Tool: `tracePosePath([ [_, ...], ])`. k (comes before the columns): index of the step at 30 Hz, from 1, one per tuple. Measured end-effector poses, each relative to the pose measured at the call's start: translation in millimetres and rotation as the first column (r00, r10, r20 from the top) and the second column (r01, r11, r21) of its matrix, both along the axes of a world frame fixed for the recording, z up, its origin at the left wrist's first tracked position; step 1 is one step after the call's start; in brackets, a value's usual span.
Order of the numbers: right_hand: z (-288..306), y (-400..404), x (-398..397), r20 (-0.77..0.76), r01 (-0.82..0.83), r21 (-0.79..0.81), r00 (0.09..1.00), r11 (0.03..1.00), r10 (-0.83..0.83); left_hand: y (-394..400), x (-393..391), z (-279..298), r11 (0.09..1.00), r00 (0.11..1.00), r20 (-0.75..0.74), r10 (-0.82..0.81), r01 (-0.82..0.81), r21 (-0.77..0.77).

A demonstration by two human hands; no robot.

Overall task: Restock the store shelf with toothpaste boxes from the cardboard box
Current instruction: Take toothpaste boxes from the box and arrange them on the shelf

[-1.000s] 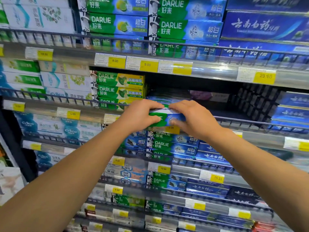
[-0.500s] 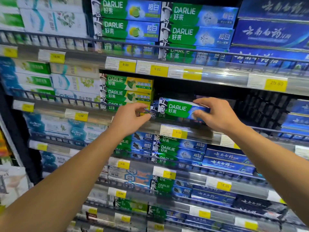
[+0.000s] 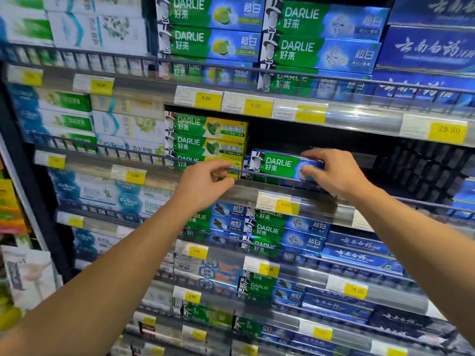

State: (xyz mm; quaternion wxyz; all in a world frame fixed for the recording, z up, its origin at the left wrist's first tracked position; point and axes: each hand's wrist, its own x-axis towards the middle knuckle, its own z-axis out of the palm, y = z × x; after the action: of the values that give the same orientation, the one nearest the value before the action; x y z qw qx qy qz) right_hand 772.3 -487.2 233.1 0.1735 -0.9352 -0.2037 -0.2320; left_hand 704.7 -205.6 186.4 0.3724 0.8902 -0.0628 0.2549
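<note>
On the middle shelf [image 3: 308, 199], as seen from the head camera, a green-and-blue DARLIE toothpaste box [image 3: 281, 165] is laid lengthwise on its long side, its printed face turned outward, on top of further boxes that are mostly hidden behind the wire rail [image 3: 270, 173] along the shelf front. Its right end is gripped by the right hand [image 3: 334, 173], with the fingers curled over the top edge and the thumb pressed against the front face. The left hand [image 3: 205, 185] is held just to the left of the box, in front of the rail, with its fingers loosely bent and the thumb tucked beneath; nothing is seen held in it, and whether its fingertips touch the rail or the neighbouring cartons cannot be told. Immediately left of the held box, a stack of green-and-yellow DARLIE boxes [image 3: 208, 140] is set, reaching higher than the held box. To the right of the box, the bay is dark and its contents cannot be made out. A yellow price tag marked 9.00 [image 3: 285, 204] is fixed to the shelf edge directly below the box. Above, rows of green-and-blue DARLIE cartons [image 3: 321, 34] are stacked, and dark blue cartons [image 3: 424, 47] are seen at the upper right.
</note>
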Motion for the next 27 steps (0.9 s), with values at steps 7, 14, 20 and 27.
tracePosePath([
  [7,-1,4,1,-0.038,-0.012,0.039,0.999,0.999,0.013,0,1,-6,1.000,1.000,-0.009,0.004,-0.004,-0.010],
  [14,-1,14,2,0.005,-0.020,-0.059,1.000,0.998,0.021,-4,6,-7,1.000,1.000,-0.021,0.003,-0.003,-0.023],
  [20,-19,16,1,0.001,-0.027,-0.125,1.000,0.992,0.028,-16,4,-2,0.999,0.995,0.097,0.026,-0.028,0.021],
  [27,-41,18,-8,0.077,0.074,-0.341,0.996,0.937,-0.050,-52,13,-11,0.833,0.997,0.079,-0.020,-0.027,0.553],
])
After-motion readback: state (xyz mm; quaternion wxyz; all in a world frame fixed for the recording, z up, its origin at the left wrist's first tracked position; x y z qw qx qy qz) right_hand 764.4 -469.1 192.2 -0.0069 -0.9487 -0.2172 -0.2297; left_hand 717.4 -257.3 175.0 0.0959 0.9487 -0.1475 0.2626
